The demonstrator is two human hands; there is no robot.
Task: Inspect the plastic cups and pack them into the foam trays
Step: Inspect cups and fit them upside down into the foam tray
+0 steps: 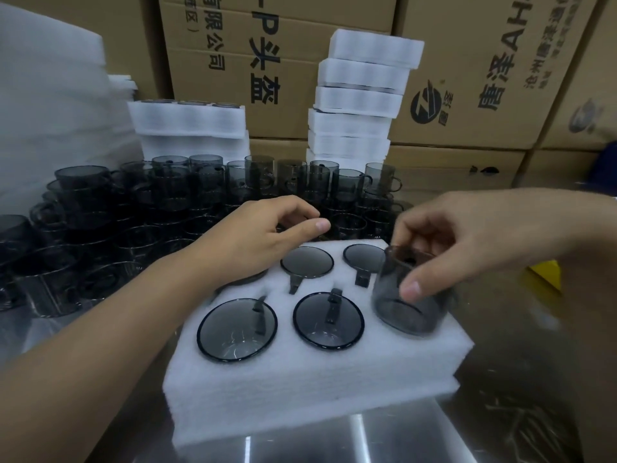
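Observation:
A white foam tray [310,372] lies in front of me on a metal table. Several of its round holes hold smoky grey plastic cups, such as one at the front left [237,329] and one at the front middle [329,320]. My right hand [444,242] grips another grey cup [397,305] with thumb and fingers, tilted over the tray's front right hole. My left hand [267,235] hovers over the tray's back left corner, fingers loosely curled, holding nothing that I can see. It hides the back left hole.
Several loose grey cups [187,195] stand stacked behind and left of the tray. Two piles of foam trays [360,105] [190,128] stand behind them against cardboard boxes [267,61]. A yellow object [544,272] lies at the right.

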